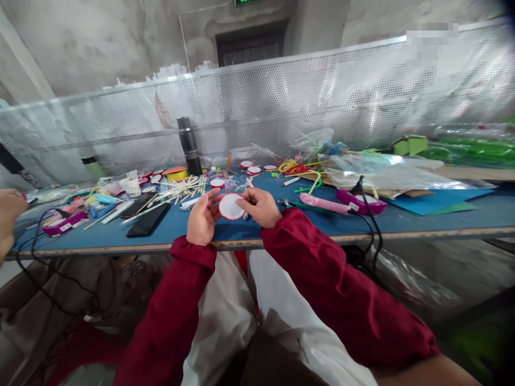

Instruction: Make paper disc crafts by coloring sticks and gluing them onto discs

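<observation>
A white round disc with a red rim [230, 207] is held above the front edge of the blue table. My right hand [261, 207] pinches its right side, thumb on the white face. At the left rim, my left hand [203, 217] curls its fingers against the edge, its thumb raised; part of those fingers is hidden behind the disc. Similar red-rimmed white discs [217, 183] lie beyond my hands. To the right of my right hand rests a pink glue gun [325, 204] with a black cord.
A black flask [189, 146] stands at the back. Wooden sticks [183, 188], a black phone [148, 219] and craft bits lie left. Right are purple boxes with cords [367, 203], coloured pipe cleaners [293, 166] and blue sheets [440, 200]. Another person's hand [8, 217] is at far left.
</observation>
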`<state>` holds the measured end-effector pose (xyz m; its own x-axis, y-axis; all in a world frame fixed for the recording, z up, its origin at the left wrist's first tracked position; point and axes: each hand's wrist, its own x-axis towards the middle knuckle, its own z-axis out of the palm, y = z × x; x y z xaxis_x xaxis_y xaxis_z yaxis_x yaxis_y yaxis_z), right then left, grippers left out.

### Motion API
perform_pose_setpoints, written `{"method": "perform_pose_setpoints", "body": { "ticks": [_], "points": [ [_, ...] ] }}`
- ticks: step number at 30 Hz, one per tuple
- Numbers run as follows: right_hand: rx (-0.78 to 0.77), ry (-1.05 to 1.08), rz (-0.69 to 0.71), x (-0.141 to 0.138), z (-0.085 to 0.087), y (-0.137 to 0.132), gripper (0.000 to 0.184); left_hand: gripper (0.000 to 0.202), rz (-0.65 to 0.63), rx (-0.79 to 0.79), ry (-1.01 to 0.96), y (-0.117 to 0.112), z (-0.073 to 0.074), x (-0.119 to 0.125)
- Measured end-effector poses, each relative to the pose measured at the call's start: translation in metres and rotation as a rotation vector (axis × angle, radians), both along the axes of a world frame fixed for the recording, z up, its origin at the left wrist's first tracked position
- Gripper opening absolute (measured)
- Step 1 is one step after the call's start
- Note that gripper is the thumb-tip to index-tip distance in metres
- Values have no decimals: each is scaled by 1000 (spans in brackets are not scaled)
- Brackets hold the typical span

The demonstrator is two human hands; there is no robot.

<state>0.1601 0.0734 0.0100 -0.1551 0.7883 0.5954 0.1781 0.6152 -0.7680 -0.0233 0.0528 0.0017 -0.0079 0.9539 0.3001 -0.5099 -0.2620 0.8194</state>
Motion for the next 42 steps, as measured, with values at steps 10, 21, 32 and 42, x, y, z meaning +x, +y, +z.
{"method": "perform_pose_setpoints", "body": {
  "ticks": [10, 21, 32, 42],
  "points": [
    [-4, -33, 34, 0, -4, 3, 39, 50, 23, 77, 1, 2, -3, -1],
    [3, 21, -7, 0, 1, -1, 43, 49, -3, 58, 16, 1, -3, -1],
    [8, 70, -72, 2, -2, 2, 38, 54, -63, -4, 94, -1, 0, 4],
    [17, 58, -18, 0, -1, 1, 32, 36, -16, 40, 216, 2, -5, 8]
  ]
}}
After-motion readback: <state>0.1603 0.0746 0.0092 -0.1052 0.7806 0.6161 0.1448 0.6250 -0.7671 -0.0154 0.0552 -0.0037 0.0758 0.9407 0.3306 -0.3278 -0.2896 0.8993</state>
